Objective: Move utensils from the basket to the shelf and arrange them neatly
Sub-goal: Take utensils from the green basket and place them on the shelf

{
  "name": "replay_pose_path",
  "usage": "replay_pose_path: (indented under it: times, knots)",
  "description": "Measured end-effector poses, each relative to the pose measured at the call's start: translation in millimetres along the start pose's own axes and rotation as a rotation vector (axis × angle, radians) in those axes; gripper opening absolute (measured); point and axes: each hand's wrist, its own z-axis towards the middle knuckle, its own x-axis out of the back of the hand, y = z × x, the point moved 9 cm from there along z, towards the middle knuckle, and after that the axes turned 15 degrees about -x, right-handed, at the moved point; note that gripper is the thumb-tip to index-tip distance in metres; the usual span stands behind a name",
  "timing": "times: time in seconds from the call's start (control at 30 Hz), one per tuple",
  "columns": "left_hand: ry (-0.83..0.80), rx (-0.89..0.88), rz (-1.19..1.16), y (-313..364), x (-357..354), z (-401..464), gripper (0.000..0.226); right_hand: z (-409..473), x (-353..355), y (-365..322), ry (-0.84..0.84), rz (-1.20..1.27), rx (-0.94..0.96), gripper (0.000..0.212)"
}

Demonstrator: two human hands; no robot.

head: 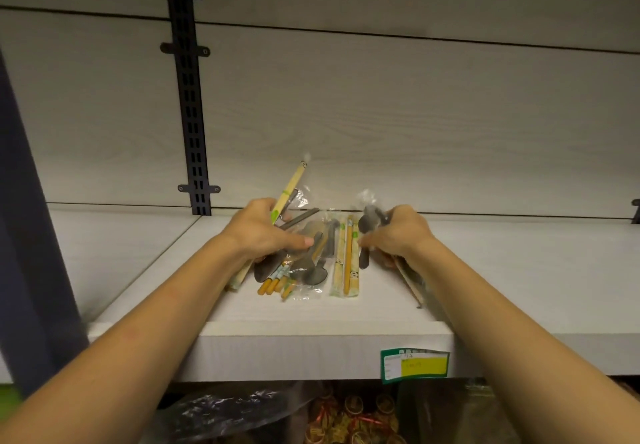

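Both my hands are over the white shelf point(519, 270). My left hand point(263, 228) grips a bundle of wrapped utensils: a pale chopstick pack point(294, 183) tilts up and back from it, and grey handles stick out beside it. My right hand point(398, 232) holds a plastic-wrapped grey spoon set point(370, 218), with thin wooden sticks point(410, 284) trailing toward me under the wrist. Between the hands, a heap of packed grey spoons and orange-tipped chopsticks point(298, 270) lies on the shelf, beside a flat chopstick pack point(346, 260) with panda print. The basket is out of sight.
A black slotted upright point(188, 97) runs up the back panel at left. A green and yellow price label point(415, 364) sticks to the shelf's front edge. Below the shelf are plastic-wrapped goods and gold-coloured items point(349, 416). A dark post point(31, 235) stands at far left.
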Motion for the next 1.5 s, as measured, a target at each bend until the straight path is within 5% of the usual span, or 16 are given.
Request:
replay_pose_path:
  times: [0.23, 0.53, 1.03, 1.2, 1.33, 1.5]
  knots:
    - [0.109, -0.010, 0.145, -2, 12, 1, 0.027, -3, -5, -7, 0.021, -0.231, 0.034, 0.020]
    - [0.353, -0.120, -0.129, 10, 28, 1, 0.010, -6, -6, -5, -0.023, -0.205, 0.005, 0.035]
    - [0.299, -0.055, -0.129, 1, 23, 2, 0.006, -7, 20, -3, -0.089, 0.455, -0.123, 0.020]
    - [0.316, 0.005, -0.197, -7, 25, 1, 0.032, 1, 30, 9, -0.103, 0.892, -0.185, 0.010]
    - [0.223, 0.062, -0.229, 1, 19, -7, 0.048, 3, 47, 10, 0.202, 0.375, -0.064, 0.011]
    - [0.218, 0.101, -0.151, -3, 22, -7, 0.051, -1, 18, 2, 0.117, -0.213, -0.034, 0.040]
